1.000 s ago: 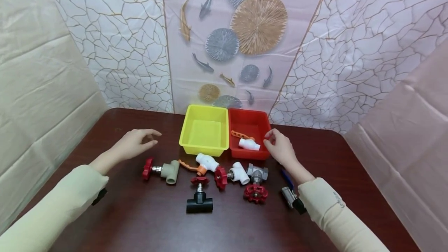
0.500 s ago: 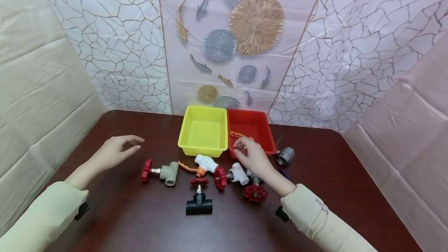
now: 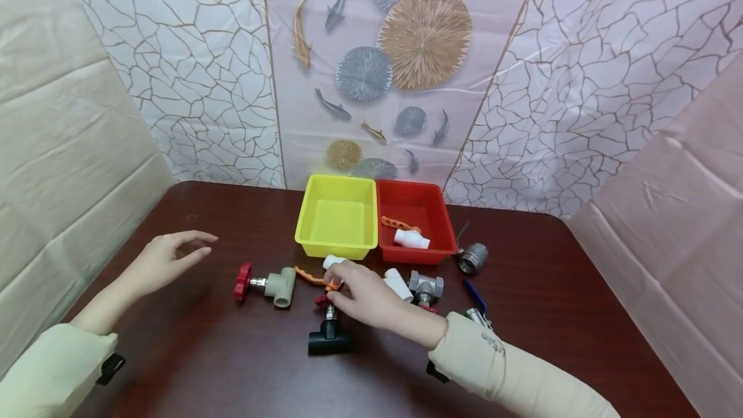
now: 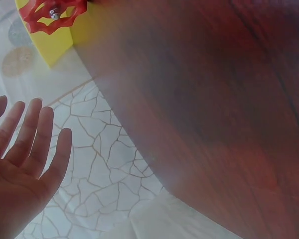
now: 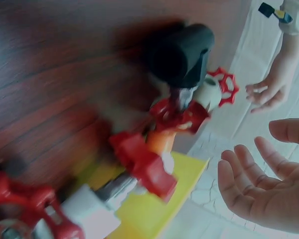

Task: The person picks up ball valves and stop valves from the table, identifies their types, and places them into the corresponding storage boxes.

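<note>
My right hand (image 3: pixel 368 295) hangs over the middle of the row of valves with its fingers loosely bent. In the right wrist view it holds nothing and is apart from the valves. Just beneath it in the head view are a black tee valve (image 3: pixel 329 343) with a red handwheel and a white ball valve (image 3: pixel 332 262) with an orange lever, partly covered by the hand. My left hand (image 3: pixel 159 263) hovers over the table's left side, fingers relaxed, holding nothing. Nearest to it lies a grey-green valve (image 3: pixel 281 287) with a red handwheel.
A yellow bin (image 3: pixel 336 251) and a red bin (image 3: pixel 415 255) stand side by side at the back; a white ball valve (image 3: pixel 411 238) lies in the red one. Rightward lie a white valve (image 3: pixel 398 285), a metal valve (image 3: pixel 426 285), a blue-lever valve (image 3: pixel 476 295) and a steel valve (image 3: pixel 473 258).
My right hand has swept left from the red bin's right edge, past its front, to above the black tee valve. My left hand has drifted left and slightly toward me.
</note>
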`<act>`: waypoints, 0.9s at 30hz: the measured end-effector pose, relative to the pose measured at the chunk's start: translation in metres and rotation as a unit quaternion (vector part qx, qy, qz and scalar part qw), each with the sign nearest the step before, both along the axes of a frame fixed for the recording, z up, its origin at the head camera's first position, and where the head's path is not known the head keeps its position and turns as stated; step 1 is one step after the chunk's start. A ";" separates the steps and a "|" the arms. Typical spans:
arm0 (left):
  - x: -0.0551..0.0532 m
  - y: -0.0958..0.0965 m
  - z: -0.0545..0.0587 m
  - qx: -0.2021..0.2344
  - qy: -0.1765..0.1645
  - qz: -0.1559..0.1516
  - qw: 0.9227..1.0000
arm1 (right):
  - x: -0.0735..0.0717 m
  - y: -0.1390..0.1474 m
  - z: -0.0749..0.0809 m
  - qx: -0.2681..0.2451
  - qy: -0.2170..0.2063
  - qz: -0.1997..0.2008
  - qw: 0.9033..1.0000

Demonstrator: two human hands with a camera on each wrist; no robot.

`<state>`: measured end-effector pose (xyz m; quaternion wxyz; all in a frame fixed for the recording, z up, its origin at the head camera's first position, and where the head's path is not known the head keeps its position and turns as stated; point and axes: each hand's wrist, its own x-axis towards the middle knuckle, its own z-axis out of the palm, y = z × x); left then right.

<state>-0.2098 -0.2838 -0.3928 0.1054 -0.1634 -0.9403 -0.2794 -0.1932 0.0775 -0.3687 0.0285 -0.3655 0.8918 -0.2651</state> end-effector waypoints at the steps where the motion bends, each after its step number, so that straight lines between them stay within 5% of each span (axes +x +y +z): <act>1: 0.002 -0.001 0.000 0.005 -0.002 0.002 1.000 | 0.001 -0.003 -0.001 0.003 -0.001 0.008 1.000; 8: 0.016 -0.006 -0.009 -0.025 0.013 0.006 1.000 | 0.004 -0.023 -0.003 0.021 -0.025 0.039 0.999; 14: 0.026 -0.011 -0.011 -0.037 0.031 0.013 0.999 | 0.002 -0.048 -0.010 0.058 0.029 0.048 0.997; 22: 0.030 -0.013 -0.009 -0.030 0.026 0.009 0.999 | -0.006 -0.079 -0.012 0.145 0.056 0.044 0.987; 27: 0.034 -0.016 -0.011 -0.020 0.018 0.015 1.000 | -0.011 -0.095 -0.021 0.178 0.056 0.006 0.982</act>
